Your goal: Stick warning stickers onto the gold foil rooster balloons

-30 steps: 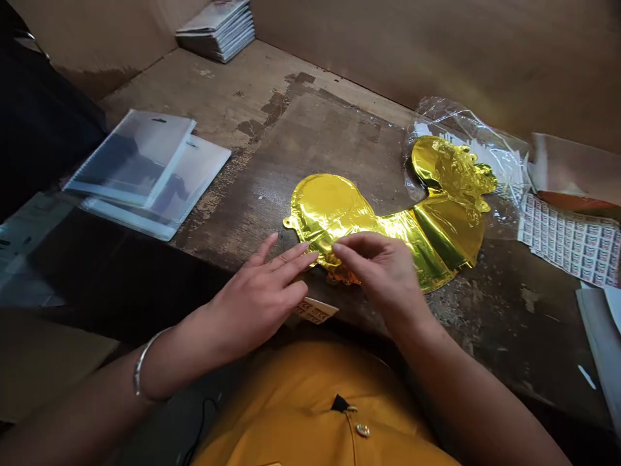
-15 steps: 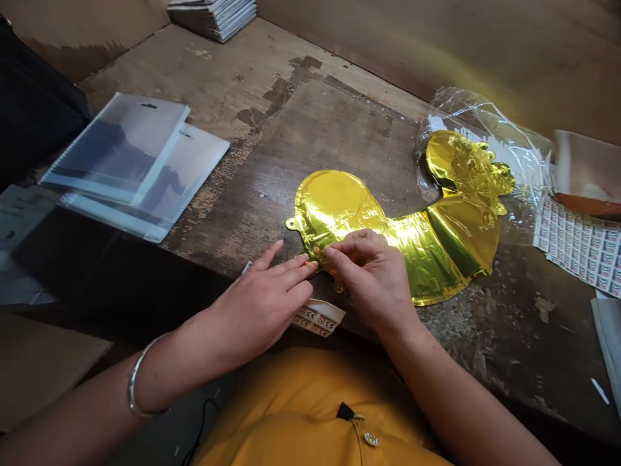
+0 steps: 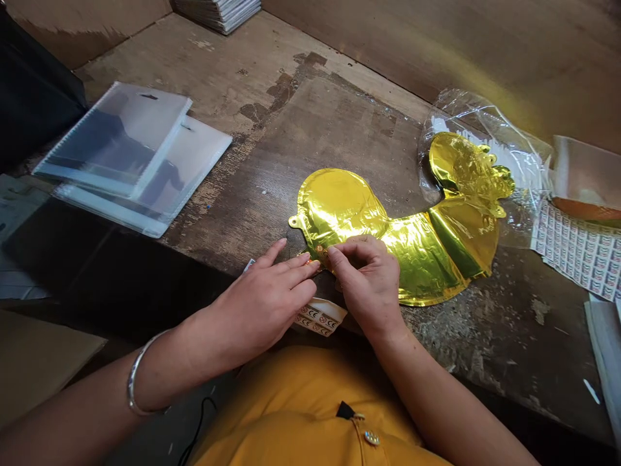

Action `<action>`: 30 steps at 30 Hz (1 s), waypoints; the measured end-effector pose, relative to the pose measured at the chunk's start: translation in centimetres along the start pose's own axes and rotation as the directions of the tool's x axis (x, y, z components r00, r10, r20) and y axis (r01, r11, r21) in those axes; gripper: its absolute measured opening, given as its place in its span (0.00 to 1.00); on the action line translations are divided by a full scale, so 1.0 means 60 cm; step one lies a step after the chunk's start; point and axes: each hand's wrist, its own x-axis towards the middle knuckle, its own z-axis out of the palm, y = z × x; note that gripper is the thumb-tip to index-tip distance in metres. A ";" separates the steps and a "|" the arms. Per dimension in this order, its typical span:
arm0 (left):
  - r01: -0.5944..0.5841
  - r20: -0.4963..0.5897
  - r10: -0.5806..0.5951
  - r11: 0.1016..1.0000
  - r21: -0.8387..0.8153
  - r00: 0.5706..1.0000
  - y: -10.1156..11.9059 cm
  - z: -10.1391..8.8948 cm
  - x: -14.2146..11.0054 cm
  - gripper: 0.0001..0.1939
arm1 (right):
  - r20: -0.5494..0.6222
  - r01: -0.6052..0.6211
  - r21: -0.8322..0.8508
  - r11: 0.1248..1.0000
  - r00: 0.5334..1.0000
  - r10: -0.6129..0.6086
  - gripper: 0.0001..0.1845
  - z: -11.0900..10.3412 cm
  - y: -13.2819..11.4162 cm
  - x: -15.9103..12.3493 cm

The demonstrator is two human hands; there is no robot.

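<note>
A flat gold foil balloon (image 3: 334, 200) with a curved body and small tabs lies on the table. At its near left corner, my right hand (image 3: 371, 278) pinches a small CE sticker (image 3: 319, 249) against the foil with thumb and index finger. My left hand (image 3: 264, 294) rests palm down beside it, fingertips touching the balloon's corner. Under that hand, a sticker sheet (image 3: 320, 318) with printed CE marks sticks out on both sides, past the table's front edge. The left thumb is hidden beneath; the sheet appears gripped there.
Clear plastic sleeves (image 3: 121, 139) lie in two overlapping stacks at the left. A crinkled transparent bag (image 3: 526, 149) is behind the balloon's far end. More label sheets (image 3: 577, 249) lie at the right, and another stack (image 3: 223, 13) stands at the back.
My right hand has shifted slightly left and down along the balloon's corner, still pinching at the sticker. The left hand stays nearly in place. The view has tilted a little.
</note>
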 end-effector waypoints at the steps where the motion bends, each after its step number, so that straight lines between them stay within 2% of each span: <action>1: 0.000 -0.001 0.000 1.000 -0.004 1.000 0.000 -0.001 0.000 0.08 | -0.003 0.007 -0.002 1.000 1.000 -0.007 0.06 0.001 0.000 0.000; 15: -0.008 -0.005 0.008 1.000 0.002 1.000 0.000 -0.006 0.003 0.07 | -0.037 0.087 -0.162 0.983 0.995 -0.094 0.07 0.013 0.008 -0.004; 22: -0.003 0.016 0.003 1.000 -0.006 1.000 -0.001 -0.005 0.004 0.08 | 0.026 0.121 -0.316 0.941 0.993 -0.119 0.08 0.014 0.009 -0.004; 27: 0.005 0.020 -0.005 1.000 -0.017 1.000 -0.002 -0.005 0.004 0.08 | 0.022 0.059 -0.450 0.891 0.998 -0.054 0.17 0.008 0.011 0.014; 30: 0.002 -0.012 -0.002 1.000 -0.022 1.000 -0.004 -0.004 0.005 0.08 | 0.009 0.028 -0.507 0.861 1.000 -0.027 0.09 -0.002 0.014 0.024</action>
